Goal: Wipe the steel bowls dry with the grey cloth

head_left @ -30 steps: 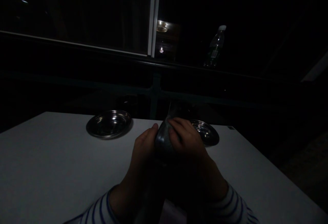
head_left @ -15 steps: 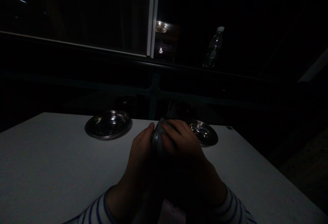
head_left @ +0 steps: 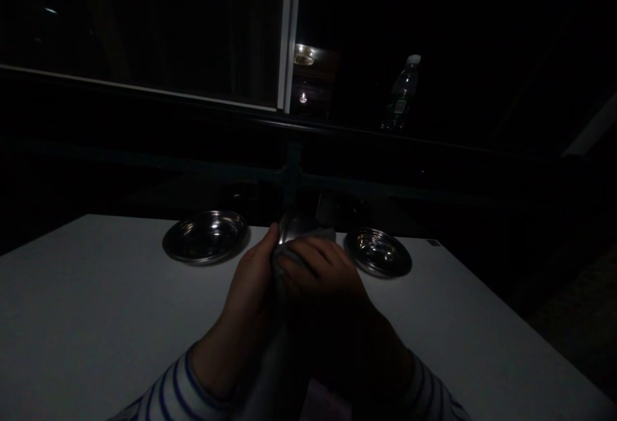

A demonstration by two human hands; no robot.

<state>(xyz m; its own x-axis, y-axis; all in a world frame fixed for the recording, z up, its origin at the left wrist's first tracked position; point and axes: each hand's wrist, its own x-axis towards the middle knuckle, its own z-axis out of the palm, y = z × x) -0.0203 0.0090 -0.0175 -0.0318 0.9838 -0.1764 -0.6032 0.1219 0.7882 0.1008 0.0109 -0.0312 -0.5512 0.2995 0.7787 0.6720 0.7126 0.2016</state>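
Dish, left (head_left: pixel 205 238): on white table (head_left: pixel 120 318), apart from both hands.
Left hand (head_left: pixel 250 279): gripping shiny metal item (head_left: pixel 294 227), thumb uppermost, fingers hidden.
Metal item: between the dishes; handling appears underway, completion unconfirmed.
Right hand (head_left: pixel 325 270): curled over grey cloth (head_left: pixel 328 234), against the item.
Dish, right (head_left: pixel 378 252): untouched; whether finished, cannot tell.

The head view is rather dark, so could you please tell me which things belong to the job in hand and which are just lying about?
In the job: left hand and shiny object it holds, shape unclear; right hand and grey cloth.

Apparently just lying about: left metal dish and right metal dish, both untouched on the white table; bottle beyond it.
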